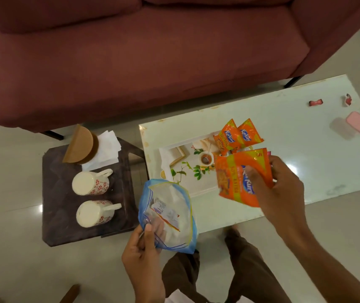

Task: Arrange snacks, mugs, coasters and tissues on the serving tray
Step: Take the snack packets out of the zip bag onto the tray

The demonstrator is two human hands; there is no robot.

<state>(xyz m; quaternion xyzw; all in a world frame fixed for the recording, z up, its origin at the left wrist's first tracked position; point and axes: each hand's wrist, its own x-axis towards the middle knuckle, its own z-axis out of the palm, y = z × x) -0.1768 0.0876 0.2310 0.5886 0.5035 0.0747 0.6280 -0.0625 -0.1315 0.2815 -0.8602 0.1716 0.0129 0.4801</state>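
Observation:
My right hand [277, 189] grips orange snack packets [235, 178] above the right end of the printed serving tray [187, 169], which lies on the white table. Two more orange packets [236, 135] rest on the tray's far right corner. My left hand [142, 250] holds a clear zip bag with a blue edge [168, 213], open at the top, in front of the tray. On a dark stool at the left lie two floral white mugs [90, 182] [95, 213] on their sides, brown round coasters [80, 145] and white tissues [107, 152].
A maroon sofa [142, 51] fills the far side. The white table [294, 132] carries a pink lidded box [359, 125] and small wrappers [315, 103] at its right end. The dark stool [59, 204] stands left of the table. My legs are below.

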